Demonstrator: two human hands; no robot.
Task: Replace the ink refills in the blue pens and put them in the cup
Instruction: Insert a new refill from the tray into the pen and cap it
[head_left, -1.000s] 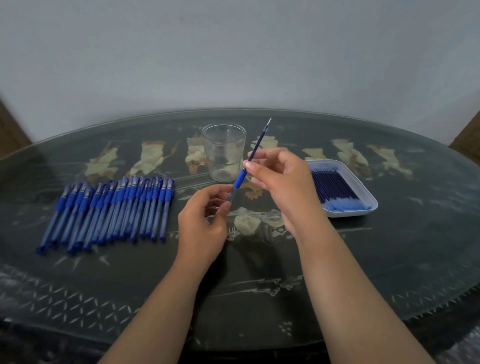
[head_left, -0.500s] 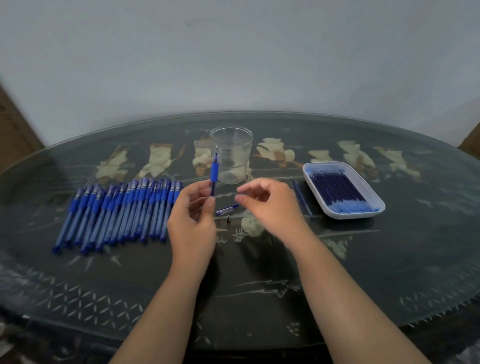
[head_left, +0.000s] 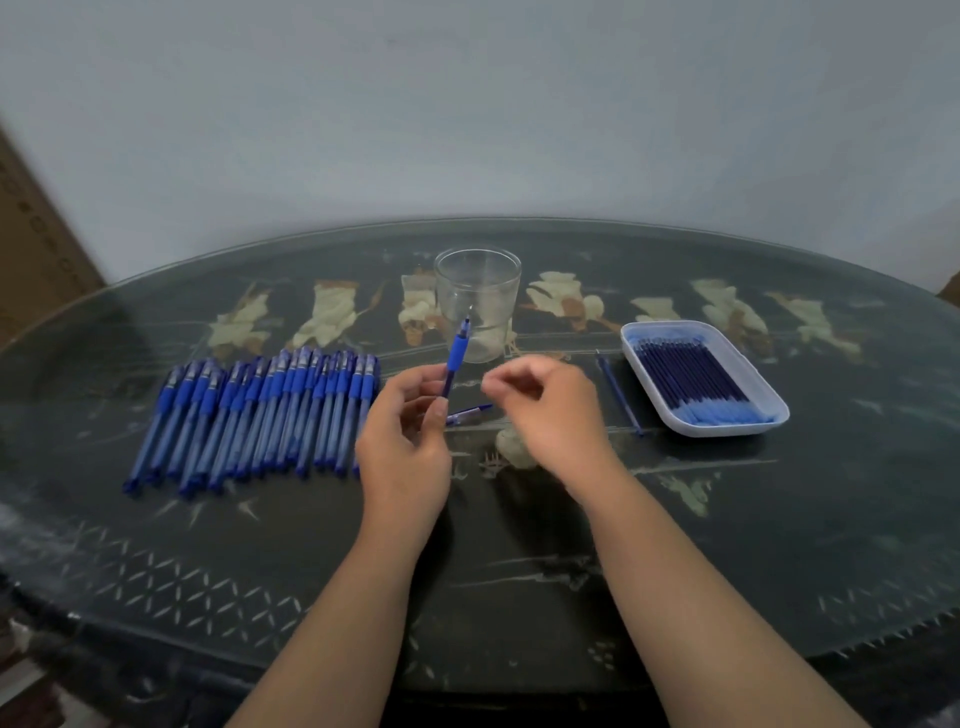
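My left hand (head_left: 405, 436) grips a blue pen (head_left: 455, 359) by its lower barrel and holds it upright, tip up, in front of the clear cup (head_left: 478, 299). My right hand (head_left: 550, 410) hovers just right of the pen, blurred, with its fingers loosely curled and nothing visible in them. A pen cap (head_left: 470, 414) lies on the table between my hands. One loose refill (head_left: 618, 395) lies on the table left of the white tray (head_left: 722, 431), which holds several blue refills (head_left: 691, 376). The cup has no pens in it.
A row of several capped blue pens (head_left: 260, 415) lies to the left on the dark glass-topped table (head_left: 519, 551). A brown cardboard box (head_left: 36, 249) stands at the far left. A pale wall is behind the table.
One second ago my right hand was pulling a refill out of the pen. That refill now lies beside the tray, my left hand holds the pen upright, and my right hand is back near the pen.
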